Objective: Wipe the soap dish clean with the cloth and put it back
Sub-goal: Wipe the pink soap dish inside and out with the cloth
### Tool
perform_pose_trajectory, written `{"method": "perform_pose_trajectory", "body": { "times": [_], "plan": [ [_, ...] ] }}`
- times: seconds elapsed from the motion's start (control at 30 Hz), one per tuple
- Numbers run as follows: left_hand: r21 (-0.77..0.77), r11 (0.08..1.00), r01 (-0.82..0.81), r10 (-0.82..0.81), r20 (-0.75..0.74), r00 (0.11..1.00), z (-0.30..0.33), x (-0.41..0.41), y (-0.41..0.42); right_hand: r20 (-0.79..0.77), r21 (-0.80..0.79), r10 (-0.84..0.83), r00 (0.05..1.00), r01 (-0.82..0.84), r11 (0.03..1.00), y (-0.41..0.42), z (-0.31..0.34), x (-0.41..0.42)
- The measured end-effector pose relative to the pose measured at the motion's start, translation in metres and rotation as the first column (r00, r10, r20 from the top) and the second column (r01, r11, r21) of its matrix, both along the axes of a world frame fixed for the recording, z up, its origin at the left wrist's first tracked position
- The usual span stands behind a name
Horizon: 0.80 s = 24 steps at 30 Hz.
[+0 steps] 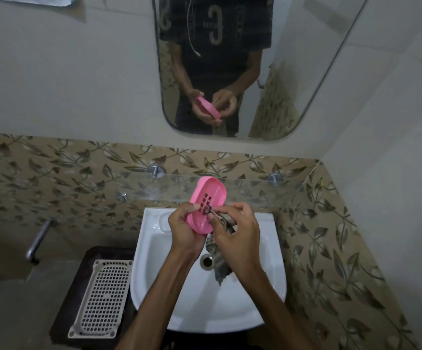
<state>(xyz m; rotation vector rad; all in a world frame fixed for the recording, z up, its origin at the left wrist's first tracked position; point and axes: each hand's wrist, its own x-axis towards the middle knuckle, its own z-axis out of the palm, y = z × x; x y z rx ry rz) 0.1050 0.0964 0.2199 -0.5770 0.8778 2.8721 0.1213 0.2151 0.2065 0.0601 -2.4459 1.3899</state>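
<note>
Overhead, left hand point(183, 229) grips soap dish point(206, 204); right hand point(235, 229) pinches cloth point(217, 261).

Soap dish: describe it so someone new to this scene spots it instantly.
Start at the white sink under the mirror. Above its basin the left hand holds the soap dish while the right hand works a dark cloth into it. It is the only pink thing: an oval tray with drain slots.

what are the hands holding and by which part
Left hand grips the pink dish by its near end; right hand pinches the cloth at its top, against the dish.
</note>
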Motion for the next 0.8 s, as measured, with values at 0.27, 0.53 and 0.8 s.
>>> {"method": "perform_pose_trajectory", "body": {
  "times": [0.27, 0.53, 0.8],
  "plan": [
    [-0.135, 0.987, 0.087, -0.093, -0.039, 0.995, -0.003, 0.008, 0.002, 0.31, -0.507, 0.182, 0.933, 0.0, 0.862, -0.004, -0.005, -0.004],
    [-0.139, 0.894, 0.426, -0.43, -0.002, 0.903, 0.006, -0.006, -0.034, -0.147, 0.222, 0.298, 0.943, -0.262, 0.939, 0.025, 0.001, -0.019],
    [-0.1, 0.885, 0.455, -0.452, 0.048, 0.891, 0.014, -0.002, -0.029, -0.179, 0.346, 0.277, 0.944, -0.203, 0.916, 0.033, -0.006, -0.024]
  ]
}}
